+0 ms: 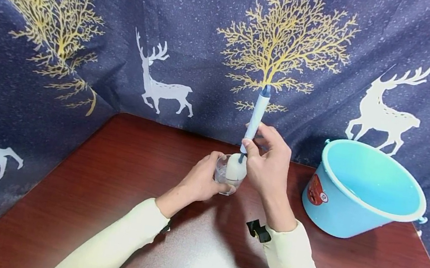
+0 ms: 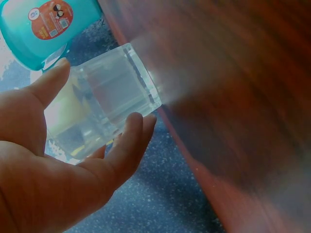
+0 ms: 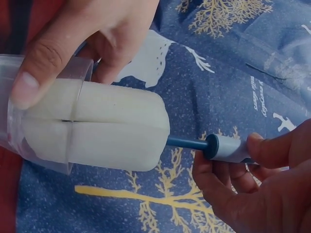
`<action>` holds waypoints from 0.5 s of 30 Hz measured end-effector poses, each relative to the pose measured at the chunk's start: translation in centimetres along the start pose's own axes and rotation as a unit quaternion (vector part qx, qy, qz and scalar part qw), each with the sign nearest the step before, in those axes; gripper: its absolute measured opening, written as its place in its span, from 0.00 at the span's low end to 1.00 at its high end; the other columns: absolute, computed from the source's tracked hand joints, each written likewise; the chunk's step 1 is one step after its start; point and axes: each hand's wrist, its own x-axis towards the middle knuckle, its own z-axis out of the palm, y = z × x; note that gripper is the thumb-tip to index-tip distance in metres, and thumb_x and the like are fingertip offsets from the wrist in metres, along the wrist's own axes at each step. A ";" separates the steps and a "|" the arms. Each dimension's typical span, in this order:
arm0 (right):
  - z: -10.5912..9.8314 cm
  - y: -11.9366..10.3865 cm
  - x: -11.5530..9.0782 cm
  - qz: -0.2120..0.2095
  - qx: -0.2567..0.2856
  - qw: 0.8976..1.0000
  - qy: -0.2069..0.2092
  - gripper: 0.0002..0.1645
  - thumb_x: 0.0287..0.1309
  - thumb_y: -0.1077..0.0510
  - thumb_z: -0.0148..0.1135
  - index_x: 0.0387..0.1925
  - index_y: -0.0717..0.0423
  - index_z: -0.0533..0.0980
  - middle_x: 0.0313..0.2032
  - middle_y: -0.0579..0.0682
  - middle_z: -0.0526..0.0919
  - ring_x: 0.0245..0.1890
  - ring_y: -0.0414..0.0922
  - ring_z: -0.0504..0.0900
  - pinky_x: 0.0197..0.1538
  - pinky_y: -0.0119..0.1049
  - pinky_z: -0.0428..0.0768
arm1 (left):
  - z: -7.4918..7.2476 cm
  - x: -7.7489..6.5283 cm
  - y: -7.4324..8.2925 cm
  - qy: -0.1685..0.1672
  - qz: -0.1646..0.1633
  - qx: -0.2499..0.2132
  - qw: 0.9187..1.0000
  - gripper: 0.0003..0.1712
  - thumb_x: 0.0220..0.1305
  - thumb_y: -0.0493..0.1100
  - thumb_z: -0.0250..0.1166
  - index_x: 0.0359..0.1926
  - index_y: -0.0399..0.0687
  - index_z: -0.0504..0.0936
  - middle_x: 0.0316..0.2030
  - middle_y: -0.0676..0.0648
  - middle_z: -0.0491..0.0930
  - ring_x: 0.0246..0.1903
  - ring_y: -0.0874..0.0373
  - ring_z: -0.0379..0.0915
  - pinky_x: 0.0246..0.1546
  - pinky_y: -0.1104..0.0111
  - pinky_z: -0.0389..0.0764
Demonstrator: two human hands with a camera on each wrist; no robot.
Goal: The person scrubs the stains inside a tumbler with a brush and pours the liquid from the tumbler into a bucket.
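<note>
My left hand (image 1: 202, 177) grips a clear cup (image 2: 119, 85), thumb on one side and fingers curled round the other. In the left wrist view its thick base points away from the palm toward the table. A cup brush with a white sponge head (image 3: 119, 126) is partly inside the cup; the head's rounded end stands out past the rim. My right hand (image 1: 271, 165) pinches the pale blue handle (image 1: 258, 113) of this brush between thumb and fingers. A dark blue stem (image 3: 187, 142) joins handle and sponge. In the head view the brush stands nearly upright, handle uppermost.
A light blue bucket (image 1: 326, 209) with a red label stands on the table to the right of my hands. Behind the dark red wooden table (image 1: 127, 176) hangs a navy cloth (image 1: 208, 24) printed with white deer and yellow trees.
</note>
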 end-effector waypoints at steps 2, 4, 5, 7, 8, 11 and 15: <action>0.0 0.1 0.0 0.010 0.011 1.000 -0.002 0.20 0.61 0.74 0.71 0.52 0.58 0.87 0.42 0.54 0.86 0.40 0.47 0.89 0.38 0.26 0.84 | 0.0 0.0 0.0 0.000 -0.001 -0.002 1.000 0.50 0.53 0.49 0.85 0.70 0.41 0.68 0.64 0.39 0.77 0.63 0.45 0.75 0.66 0.55 0.75; 0.0 0.2 0.1 0.017 0.019 1.000 -0.003 0.19 0.61 0.74 0.70 0.52 0.59 0.87 0.41 0.54 0.86 0.40 0.47 0.89 0.37 0.29 0.85 | 0.0 0.0 0.0 0.000 -0.002 -0.003 1.000 0.50 0.52 0.49 0.86 0.70 0.41 0.68 0.63 0.40 0.77 0.62 0.45 0.75 0.65 0.55 0.75; -0.1 0.3 0.1 0.020 0.020 1.000 -0.005 0.19 0.61 0.74 0.70 0.52 0.59 0.86 0.41 0.54 0.86 0.40 0.47 0.89 0.37 0.29 0.85 | 0.0 0.0 0.0 0.000 -0.002 -0.004 1.000 0.50 0.52 0.49 0.86 0.70 0.41 0.69 0.63 0.40 0.77 0.61 0.45 0.75 0.65 0.55 0.76; -0.1 0.3 0.1 0.026 0.022 0.999 -0.006 0.19 0.61 0.74 0.70 0.53 0.59 0.86 0.42 0.54 0.86 0.40 0.48 0.89 0.37 0.29 0.85 | -0.1 0.0 0.1 0.000 -0.002 -0.004 1.000 0.50 0.52 0.49 0.86 0.70 0.41 0.68 0.63 0.40 0.77 0.61 0.45 0.75 0.64 0.55 0.76; -0.1 0.3 0.2 0.028 0.023 0.999 -0.007 0.19 0.62 0.74 0.70 0.53 0.59 0.86 0.42 0.54 0.86 0.40 0.48 0.90 0.37 0.29 0.85 | -0.1 0.0 0.1 0.000 -0.003 -0.005 1.000 0.50 0.52 0.49 0.86 0.70 0.41 0.68 0.63 0.40 0.77 0.60 0.45 0.75 0.64 0.55 0.76; -0.1 0.3 0.1 0.035 0.027 0.999 -0.008 0.19 0.62 0.73 0.70 0.53 0.59 0.86 0.44 0.55 0.87 0.41 0.50 0.90 0.38 0.27 0.85 | -0.1 0.0 0.1 -0.001 -0.005 -0.007 1.000 0.50 0.53 0.49 0.85 0.70 0.41 0.68 0.62 0.40 0.77 0.60 0.44 0.75 0.63 0.54 0.76; 0.0 0.2 0.0 0.041 0.035 0.999 -0.007 0.18 0.62 0.73 0.70 0.53 0.59 0.86 0.44 0.56 0.87 0.41 0.51 0.90 0.39 0.28 0.85 | -0.2 0.0 0.2 -0.004 -0.009 -0.010 1.000 0.51 0.53 0.50 0.85 0.71 0.42 0.67 0.62 0.40 0.77 0.60 0.45 0.75 0.63 0.55 0.77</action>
